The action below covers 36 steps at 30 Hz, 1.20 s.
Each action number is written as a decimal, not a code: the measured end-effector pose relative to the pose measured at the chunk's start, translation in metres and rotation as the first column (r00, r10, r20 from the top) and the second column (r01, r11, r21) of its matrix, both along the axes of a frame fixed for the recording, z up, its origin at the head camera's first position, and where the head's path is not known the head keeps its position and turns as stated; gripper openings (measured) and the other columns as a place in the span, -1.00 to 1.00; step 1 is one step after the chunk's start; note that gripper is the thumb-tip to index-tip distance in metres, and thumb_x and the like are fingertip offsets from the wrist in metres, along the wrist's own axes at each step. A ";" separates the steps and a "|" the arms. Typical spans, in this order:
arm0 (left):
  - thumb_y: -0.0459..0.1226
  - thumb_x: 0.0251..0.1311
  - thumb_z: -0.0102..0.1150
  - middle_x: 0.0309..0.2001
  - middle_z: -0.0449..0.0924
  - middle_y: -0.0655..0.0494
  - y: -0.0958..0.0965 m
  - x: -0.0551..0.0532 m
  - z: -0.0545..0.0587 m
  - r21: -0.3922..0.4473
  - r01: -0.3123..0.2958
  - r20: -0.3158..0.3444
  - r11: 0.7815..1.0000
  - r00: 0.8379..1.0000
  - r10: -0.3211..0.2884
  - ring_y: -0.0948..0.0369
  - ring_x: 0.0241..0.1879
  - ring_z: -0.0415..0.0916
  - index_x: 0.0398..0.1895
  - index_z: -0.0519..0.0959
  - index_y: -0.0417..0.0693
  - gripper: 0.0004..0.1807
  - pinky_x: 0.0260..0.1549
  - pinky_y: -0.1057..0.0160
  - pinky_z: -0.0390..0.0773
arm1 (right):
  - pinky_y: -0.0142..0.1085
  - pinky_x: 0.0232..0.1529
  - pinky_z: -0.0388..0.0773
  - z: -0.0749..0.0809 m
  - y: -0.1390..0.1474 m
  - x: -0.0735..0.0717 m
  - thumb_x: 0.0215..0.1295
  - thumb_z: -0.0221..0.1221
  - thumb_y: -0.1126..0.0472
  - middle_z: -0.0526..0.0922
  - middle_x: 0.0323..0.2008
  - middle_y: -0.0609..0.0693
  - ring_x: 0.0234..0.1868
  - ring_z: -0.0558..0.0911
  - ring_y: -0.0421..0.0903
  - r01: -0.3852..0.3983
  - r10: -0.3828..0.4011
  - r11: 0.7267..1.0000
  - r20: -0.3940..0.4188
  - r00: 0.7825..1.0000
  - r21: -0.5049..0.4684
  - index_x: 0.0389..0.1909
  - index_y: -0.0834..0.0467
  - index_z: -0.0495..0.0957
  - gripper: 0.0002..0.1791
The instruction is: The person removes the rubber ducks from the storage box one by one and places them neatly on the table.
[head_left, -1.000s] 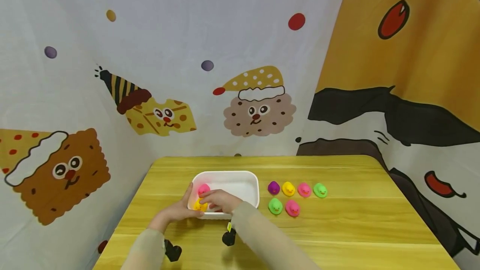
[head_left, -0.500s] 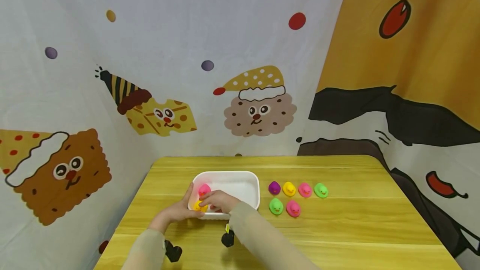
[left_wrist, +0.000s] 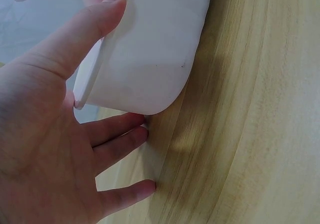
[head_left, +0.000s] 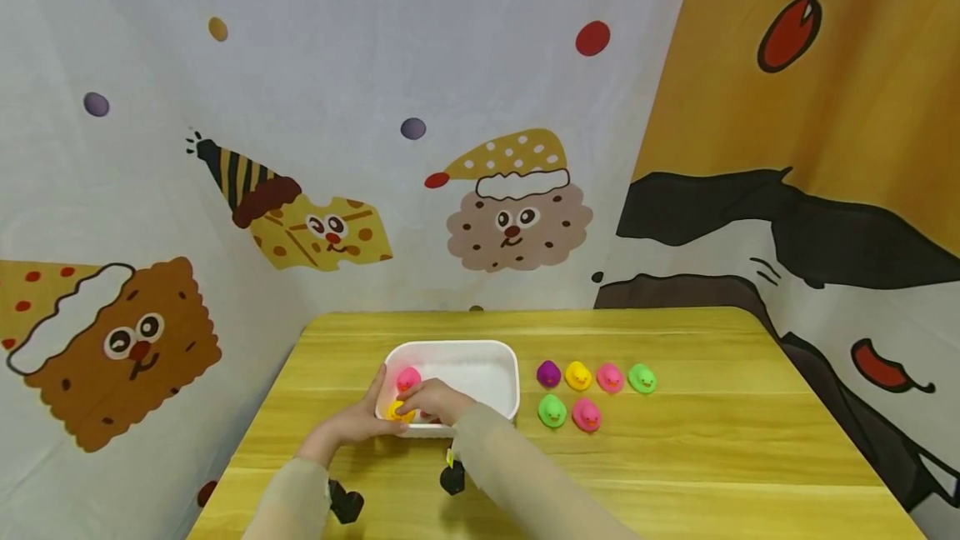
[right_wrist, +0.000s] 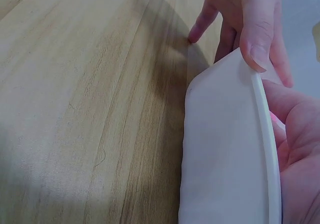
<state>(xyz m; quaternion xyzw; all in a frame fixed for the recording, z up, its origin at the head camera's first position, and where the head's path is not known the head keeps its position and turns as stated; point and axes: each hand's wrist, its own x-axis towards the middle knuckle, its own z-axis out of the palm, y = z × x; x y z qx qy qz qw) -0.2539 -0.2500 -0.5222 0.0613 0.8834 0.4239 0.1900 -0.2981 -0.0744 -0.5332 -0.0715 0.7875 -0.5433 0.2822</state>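
A white plastic tray (head_left: 483, 373) stands on the wooden table. My left hand (head_left: 356, 422) holds its near left corner, thumb on the rim (left_wrist: 92, 79) and several fingers spread along the outside. My right hand (head_left: 438, 401) reaches over the front wall into the tray, its fingers bent at a yellow rubber duck (head_left: 397, 412) in the near left corner. Behind that lies a pink rubber duck (head_left: 408, 378). Something reddish shows under the right palm, mostly hidden. In the right wrist view, the tray wall (right_wrist: 225, 149) covers most of the right fingers.
Right of the tray, rubber ducks lie in two rows: a purple duck (head_left: 548, 373), a yellow duck (head_left: 578, 376), a pink duck (head_left: 610, 377) and a green duck (head_left: 642, 378) behind; a green duck (head_left: 552, 411) and a pink duck (head_left: 587, 415) in front. A printed cloth (head_left: 420, 40) hangs behind the table (head_left: 712, 440).
My right hand and forearm have shifted slightly left and down over the yellow duck. The left hand stays at the tray corner, and the other ducks have not moved.
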 end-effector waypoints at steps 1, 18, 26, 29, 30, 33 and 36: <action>0.00 0.03 0.42 0.47 -0.28 -0.43 0.000 0.000 0.000 0.003 0.000 -0.001 1.000 1.000 0.000 -0.38 0.32 0.07 0.51 -0.51 -0.08 0.36 0.22 -0.40 0.07 | -0.22 -0.19 0.55 0.000 -0.001 0.000 0.12 0.37 0.24 0.66 -0.12 -0.11 -0.26 0.51 -0.07 0.004 -0.004 1.000 -0.004 1.000 0.009 -0.08 0.13 0.71 -0.70; -0.01 0.04 0.42 0.47 -0.26 -0.43 0.000 0.000 0.001 0.008 -0.004 -0.003 1.000 1.000 0.004 -0.38 0.30 0.11 0.51 -0.50 -0.07 0.35 0.21 -0.40 0.09 | -0.41 -0.66 0.13 -0.005 -0.007 -0.003 0.11 0.37 0.28 0.61 -0.50 -0.15 -0.77 0.07 -0.23 0.040 -0.038 0.998 -0.033 0.999 0.057 -0.19 0.12 0.74 -0.79; -0.01 0.03 0.42 0.47 -0.26 -0.43 0.001 0.002 0.001 0.003 -0.006 -0.005 1.000 1.000 0.006 -0.37 0.31 0.09 0.52 -0.50 -0.08 0.35 0.23 -0.38 0.08 | -0.38 -0.60 0.19 -0.001 -0.002 0.001 0.14 0.35 0.29 0.62 -0.38 -0.14 -0.68 0.15 -0.16 0.051 -0.051 0.999 -0.001 0.999 0.004 -0.15 0.14 0.73 -0.78; -0.01 0.02 0.43 0.47 -0.24 -0.43 0.001 0.002 0.001 0.002 -0.010 -0.004 1.000 1.000 0.010 -0.37 0.31 0.10 0.52 -0.49 -0.07 0.36 0.22 -0.38 0.09 | -0.38 -0.60 0.22 0.000 0.000 0.001 0.14 0.35 0.29 0.63 -0.35 -0.14 -0.68 0.19 -0.15 0.045 -0.045 0.999 -0.002 0.999 -0.011 -0.14 0.14 0.72 -0.77; -0.01 0.02 0.43 0.47 -0.25 -0.44 0.001 0.002 0.000 0.002 -0.010 -0.003 1.000 1.000 0.010 -0.38 0.31 0.10 0.52 -0.49 -0.07 0.36 0.22 -0.38 0.09 | -0.39 -0.60 0.22 0.000 0.001 0.000 0.14 0.35 0.29 0.63 -0.34 -0.14 -0.67 0.20 -0.15 0.043 -0.043 0.999 0.000 0.999 -0.017 -0.14 0.15 0.72 -0.77; -0.02 0.02 0.43 0.47 -0.27 -0.44 0.001 0.001 0.000 0.010 -0.012 0.002 1.000 1.000 0.012 -0.38 0.31 0.09 0.51 -0.50 -0.07 0.36 0.22 -0.38 0.08 | -0.40 -0.60 0.22 -0.002 0.003 -0.002 0.14 0.35 0.28 0.63 -0.33 -0.15 -0.65 0.24 -0.15 0.040 -0.040 0.999 0.005 0.999 -0.025 -0.13 0.14 0.71 -0.76; -0.02 0.03 0.43 0.47 -0.30 -0.43 0.001 0.000 -0.001 0.022 -0.009 0.005 1.000 1.000 0.009 -0.38 0.32 0.07 0.51 -0.51 -0.07 0.36 0.23 -0.38 0.08 | -0.39 -0.57 0.25 -0.002 0.006 -0.005 0.14 0.35 0.26 0.63 -0.33 -0.15 -0.60 0.30 -0.13 0.050 -0.050 0.999 0.015 0.999 -0.018 -0.12 0.11 0.72 -0.75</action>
